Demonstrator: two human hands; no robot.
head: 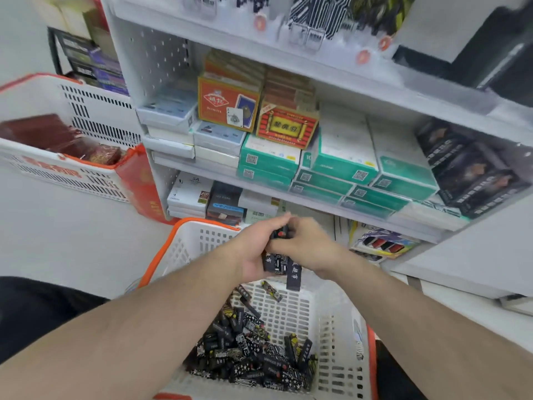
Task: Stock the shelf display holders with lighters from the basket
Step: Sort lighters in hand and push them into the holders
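Our left hand [253, 249] and right hand [308, 245] together grip a bunch of black lighters [281, 265] above the basket [340, 327] (a heap still fills its near-left corner), so we judge most stocking remains.

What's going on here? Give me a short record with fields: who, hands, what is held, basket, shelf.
who: a person seen from their own head camera, both bare arms reaching forward
left hand: grips a bunch of black lighters
right hand: fingers curled on the same bunch, from the other side
position: the hands meet above the basket
basket: white with orange rim, holding a pile of loose lighters
shelf: white, stacked with card boxes and green cartons
display holders: top shelf, blurred
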